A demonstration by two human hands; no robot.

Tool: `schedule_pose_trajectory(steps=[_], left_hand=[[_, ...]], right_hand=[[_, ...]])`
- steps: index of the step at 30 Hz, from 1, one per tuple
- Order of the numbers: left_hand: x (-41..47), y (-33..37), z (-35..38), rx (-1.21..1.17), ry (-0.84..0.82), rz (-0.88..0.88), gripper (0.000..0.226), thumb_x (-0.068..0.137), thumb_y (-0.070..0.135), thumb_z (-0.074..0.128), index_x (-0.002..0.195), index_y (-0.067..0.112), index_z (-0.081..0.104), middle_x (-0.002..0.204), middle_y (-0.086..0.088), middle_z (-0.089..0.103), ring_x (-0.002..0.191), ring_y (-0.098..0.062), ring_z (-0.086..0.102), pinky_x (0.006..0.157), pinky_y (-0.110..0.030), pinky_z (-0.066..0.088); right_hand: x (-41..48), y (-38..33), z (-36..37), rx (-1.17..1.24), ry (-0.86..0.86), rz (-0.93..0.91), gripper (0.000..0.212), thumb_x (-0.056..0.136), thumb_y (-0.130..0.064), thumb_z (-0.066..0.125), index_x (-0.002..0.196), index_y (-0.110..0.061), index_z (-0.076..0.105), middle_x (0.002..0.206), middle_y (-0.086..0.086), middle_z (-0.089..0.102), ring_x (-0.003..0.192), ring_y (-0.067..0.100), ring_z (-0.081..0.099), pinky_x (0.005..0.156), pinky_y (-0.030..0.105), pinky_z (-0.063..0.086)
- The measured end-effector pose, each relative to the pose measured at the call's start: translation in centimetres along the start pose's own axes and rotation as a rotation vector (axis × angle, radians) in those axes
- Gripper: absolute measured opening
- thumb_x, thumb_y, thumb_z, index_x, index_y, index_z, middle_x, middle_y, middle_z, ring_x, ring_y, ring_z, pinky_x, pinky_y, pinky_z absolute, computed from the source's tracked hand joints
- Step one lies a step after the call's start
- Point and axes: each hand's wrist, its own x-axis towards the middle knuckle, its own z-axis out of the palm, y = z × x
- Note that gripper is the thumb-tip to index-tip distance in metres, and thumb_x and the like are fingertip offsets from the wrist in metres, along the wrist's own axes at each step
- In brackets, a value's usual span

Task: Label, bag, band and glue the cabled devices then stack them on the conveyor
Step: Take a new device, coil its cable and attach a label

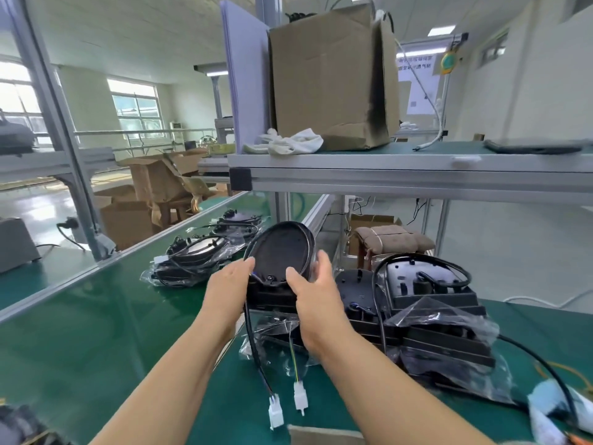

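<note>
Holding the hard black device [279,252] up between them, the left hand [229,284] and right hand [316,297] grip its sides while its floppy cables [256,348] dangle underneath, looking light but easy to snag.

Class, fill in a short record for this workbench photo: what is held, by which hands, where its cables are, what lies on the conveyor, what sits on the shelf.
held: black device
hands: left hand and right hand, both gripping it
cables: hanging below, white connectors at the ends
conveyor: bagged devices stacked
shelf: cardboard box, white cloth
</note>
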Motion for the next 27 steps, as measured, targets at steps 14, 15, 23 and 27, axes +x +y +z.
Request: schedule_pose_trajectory(steps=[14,15,23,27], left_hand=[[-21.1,1.8,1.0,-0.049,-0.22,0.131,0.026,0.092,0.038,0.055,0.096,0.064,0.06,0.098,0.058,0.051,0.097,0.036,0.043,0.076,-0.001,0.035],[-22.1,1.4,1.4,-0.014,-0.241,0.117,0.024,0.092,0.04,0.055,0.1,0.062,0.058,0.098,0.059,0.05,0.098,0.037,0.042,0.077,-0.001,0.034],[-28.5,-2.6,6.2,0.276,-0.371,-0.041,0.03,0.098,0.038,0.046,0.106,0.065,0.055,0.111,0.037,0.062,0.105,0.017,0.052,0.089,-0.017,0.035],[-29.2,-3.7,7.2,0.38,-0.359,-0.087,0.032,0.101,0.035,0.044,0.132,0.042,0.05,0.133,0.01,0.059,0.119,-0.01,0.052,0.104,-0.027,0.034]], right_hand=[[-18.2,-3.1,-12.2,0.59,-0.421,0.296,0.062,0.08,-0.021,0.073,0.137,-0.002,0.056,0.135,0.026,0.058,0.125,0.042,0.058,0.102,0.053,0.05],[-19.2,-2.9,-13.0,0.606,-0.411,0.304,0.063,0.08,-0.018,0.073,0.137,-0.001,0.056,0.137,0.027,0.057,0.127,0.043,0.056,0.105,0.053,0.048],[-24.5,0.8,-18.7,0.694,-0.225,0.442,0.057,0.079,-0.004,0.073,0.132,0.009,0.057,0.134,0.033,0.056,0.127,0.048,0.053,0.115,0.056,0.032],[-24.5,1.3,-19.8,0.092,0.069,0.399,0.035,0.099,-0.031,0.057,0.125,-0.009,0.066,0.121,0.01,0.07,0.113,0.027,0.066,0.106,0.043,0.046]])
